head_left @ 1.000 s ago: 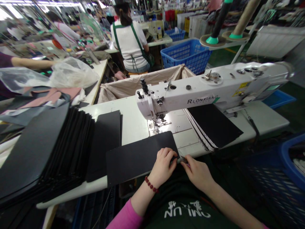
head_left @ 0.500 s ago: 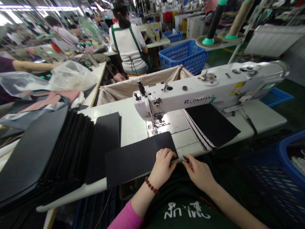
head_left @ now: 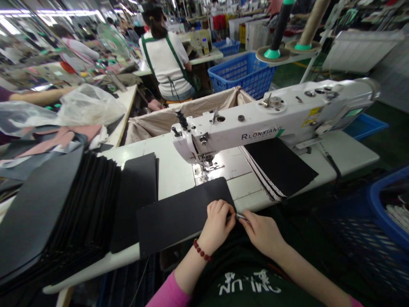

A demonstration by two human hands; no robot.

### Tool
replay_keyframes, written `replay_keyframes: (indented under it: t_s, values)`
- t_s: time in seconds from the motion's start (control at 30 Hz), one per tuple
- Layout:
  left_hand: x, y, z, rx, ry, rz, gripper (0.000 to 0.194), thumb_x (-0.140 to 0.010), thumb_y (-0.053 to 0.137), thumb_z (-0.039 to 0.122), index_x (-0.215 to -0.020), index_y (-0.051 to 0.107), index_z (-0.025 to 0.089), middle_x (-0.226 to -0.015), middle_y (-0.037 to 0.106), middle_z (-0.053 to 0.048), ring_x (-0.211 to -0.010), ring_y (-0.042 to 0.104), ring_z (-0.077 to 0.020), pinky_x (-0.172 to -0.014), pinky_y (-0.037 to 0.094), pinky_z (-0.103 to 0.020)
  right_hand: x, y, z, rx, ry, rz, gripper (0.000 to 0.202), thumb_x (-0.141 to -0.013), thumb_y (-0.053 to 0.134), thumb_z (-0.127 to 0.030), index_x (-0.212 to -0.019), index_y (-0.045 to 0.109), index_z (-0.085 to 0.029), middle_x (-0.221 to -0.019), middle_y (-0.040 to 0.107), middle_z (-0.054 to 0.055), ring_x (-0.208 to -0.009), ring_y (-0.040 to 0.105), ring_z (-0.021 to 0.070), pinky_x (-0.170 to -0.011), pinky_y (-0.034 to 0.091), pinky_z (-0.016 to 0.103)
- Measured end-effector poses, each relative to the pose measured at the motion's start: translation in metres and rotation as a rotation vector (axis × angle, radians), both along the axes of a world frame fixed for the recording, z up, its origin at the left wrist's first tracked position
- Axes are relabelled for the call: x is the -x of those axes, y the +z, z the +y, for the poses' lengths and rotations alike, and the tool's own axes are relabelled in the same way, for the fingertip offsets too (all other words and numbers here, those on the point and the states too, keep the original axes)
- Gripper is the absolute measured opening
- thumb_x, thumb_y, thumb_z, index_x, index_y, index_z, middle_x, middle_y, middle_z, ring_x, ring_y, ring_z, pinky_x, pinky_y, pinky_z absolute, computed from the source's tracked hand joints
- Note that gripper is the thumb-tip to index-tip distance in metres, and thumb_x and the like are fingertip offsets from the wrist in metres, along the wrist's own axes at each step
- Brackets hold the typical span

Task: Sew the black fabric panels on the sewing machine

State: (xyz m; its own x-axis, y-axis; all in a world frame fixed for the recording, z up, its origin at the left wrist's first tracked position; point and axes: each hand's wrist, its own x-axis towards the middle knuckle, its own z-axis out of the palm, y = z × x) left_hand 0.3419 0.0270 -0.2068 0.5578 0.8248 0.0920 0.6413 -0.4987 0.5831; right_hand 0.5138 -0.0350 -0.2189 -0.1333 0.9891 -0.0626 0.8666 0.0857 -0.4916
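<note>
My left hand (head_left: 218,218), with a red bead bracelet at its wrist, is closed on the near right corner of a black panel (head_left: 182,213) lying on the sewing table. My right hand (head_left: 260,230) is closed on a small metal tool (head_left: 241,216), whose tip is at that corner beside my left fingers. The tool's exact shape is partly hidden. The panel's far edge lies just in front of the needle area of a white sewing machine (head_left: 230,132).
A tall stack of black panels (head_left: 41,209) and a smaller pile (head_left: 136,192) lie left. Black pieces with pale edges (head_left: 281,166) rest under the machine arm. Blue baskets stand behind (head_left: 243,74) and right (head_left: 383,204). A person (head_left: 166,59) sits beyond.
The metal tool in my right hand has moved left, closer to my left fingers and the panel's corner. The whole view has shifted slightly.
</note>
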Motion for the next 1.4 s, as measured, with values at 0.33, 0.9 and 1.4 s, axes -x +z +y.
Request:
replay_keyframes:
  t_s: [0.33,0.9,1.4]
  values:
    - [-0.001,0.003,0.0,0.008,0.007,-0.021,0.01,-0.086,0.053,0.011,-0.086,0.054,0.021,-0.091,0.052,-0.002,-0.091,0.048,-0.0198,-0.09,0.037,-0.039,0.002,0.003,0.002,-0.004,0.003,-0.016,0.017,-0.098,0.038,-0.028,-0.09,0.052,-0.023,-0.079,0.067,0.001,-0.065,0.062,0.0156,-0.054,0.029,0.027]
    - [0.036,0.023,-0.01,0.026,-0.282,-0.011,0.02,-0.093,0.049,0.02,-0.074,0.055,0.021,-0.077,0.055,-0.001,-0.084,0.054,-0.0173,-0.102,0.037,-0.041,-0.055,0.007,-0.014,0.309,0.126,-0.115,0.018,-0.081,0.065,-0.039,-0.076,0.056,-0.024,-0.067,0.065,-0.001,-0.057,0.06,0.0192,-0.051,0.028,0.027]
    - [0.196,0.024,-0.031,-0.099,0.152,0.283,0.054,-0.084,0.06,0.024,-0.135,0.048,0.036,-0.143,0.047,-0.003,-0.136,0.037,-0.0288,-0.112,0.02,-0.06,0.005,0.01,0.032,-0.088,0.255,0.059,0.04,-0.089,0.048,-0.023,-0.129,0.051,-0.027,-0.145,0.043,0.008,-0.089,0.066,0.0199,-0.079,0.052,0.035]
